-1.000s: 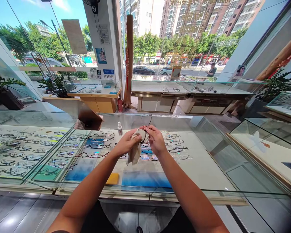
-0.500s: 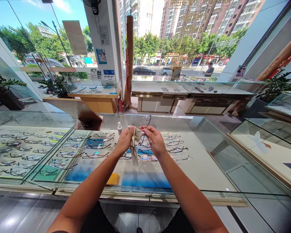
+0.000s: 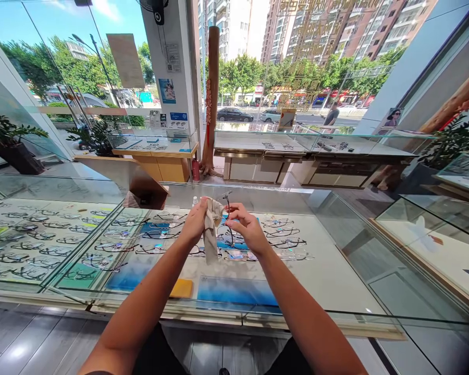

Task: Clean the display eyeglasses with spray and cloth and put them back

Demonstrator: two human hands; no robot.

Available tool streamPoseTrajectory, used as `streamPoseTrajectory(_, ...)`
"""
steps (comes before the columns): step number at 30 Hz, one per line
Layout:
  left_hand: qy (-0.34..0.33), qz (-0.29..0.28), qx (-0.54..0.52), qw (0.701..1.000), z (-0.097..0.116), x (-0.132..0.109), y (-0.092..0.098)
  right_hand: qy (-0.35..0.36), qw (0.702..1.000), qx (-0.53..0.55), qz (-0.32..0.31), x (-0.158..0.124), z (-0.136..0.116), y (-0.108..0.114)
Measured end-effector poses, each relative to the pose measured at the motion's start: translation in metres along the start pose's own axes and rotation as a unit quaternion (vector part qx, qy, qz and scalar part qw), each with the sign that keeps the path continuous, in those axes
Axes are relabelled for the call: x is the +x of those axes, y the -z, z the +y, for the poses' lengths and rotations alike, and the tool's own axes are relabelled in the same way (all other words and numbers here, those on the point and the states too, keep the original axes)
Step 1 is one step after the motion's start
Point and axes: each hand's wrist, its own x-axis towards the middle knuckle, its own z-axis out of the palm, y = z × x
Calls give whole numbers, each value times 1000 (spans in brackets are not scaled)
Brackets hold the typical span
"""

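My left hand (image 3: 195,225) is closed on a beige cleaning cloth (image 3: 210,237), whose loose end hangs down over the glass counter. Between the fingers of my right hand (image 3: 247,227) is a pair of dark-rimmed eyeglasses (image 3: 229,208), turned on edge so that one temple points up and the other down. The cloth lies against the lens side of the eyeglasses; the exact contact is partly hidden by the fingers. Just behind my left hand, a small white bottle (image 3: 195,200) shows only its top.
Rows of eyeglasses (image 3: 285,232) lie inside the glass display counter (image 3: 336,271). A brown wooden stand (image 3: 146,190) rests on its left part. Other showcases (image 3: 261,143) line the window, with a wooden post (image 3: 212,94) and a red fire extinguisher (image 3: 195,169) between them.
The eyeglasses have turned more upright and edge-on in my right hand. My left hand with the cloth has shifted slightly left and up, now covering most of the white bottle.
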Motion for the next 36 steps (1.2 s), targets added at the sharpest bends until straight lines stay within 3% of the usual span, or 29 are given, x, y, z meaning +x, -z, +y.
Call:
streamPoseTrajectory(16,23,-89,9,996,4,-5,2,-32,999,23,-16,2,4,-6)
streamPoseTrajectory(23,40,-109,-40,992,6,-3,7,-55,998,35,17,3,5,-6)
streamPoseTrajectory(36,3,-85,13,996,9,-11,-6,-50,995,79,12,2,7,-9)
